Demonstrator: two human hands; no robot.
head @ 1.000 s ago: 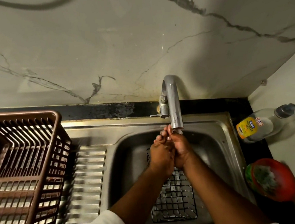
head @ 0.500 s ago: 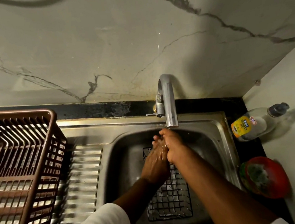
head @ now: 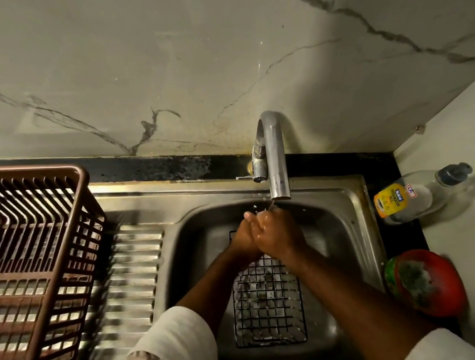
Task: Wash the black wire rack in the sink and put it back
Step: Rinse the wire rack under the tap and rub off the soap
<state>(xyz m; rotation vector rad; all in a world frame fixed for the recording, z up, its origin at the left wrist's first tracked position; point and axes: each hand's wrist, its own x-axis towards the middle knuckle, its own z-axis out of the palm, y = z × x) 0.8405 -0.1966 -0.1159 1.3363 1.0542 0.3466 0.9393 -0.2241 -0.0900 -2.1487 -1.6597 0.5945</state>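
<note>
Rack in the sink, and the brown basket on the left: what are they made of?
Rack: thin black wire grid, probably coated metal; it looks wet. Basket: brown slatted walls with a rounded moulded rim, most likely plastic, with a slight sheen. Sink: brushed grey reflective metal, apparently stainless steel.

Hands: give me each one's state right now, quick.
Left hand: holds no object, pressed against the right under the tap.
Right hand: holds no object, laid over the left.
</note>
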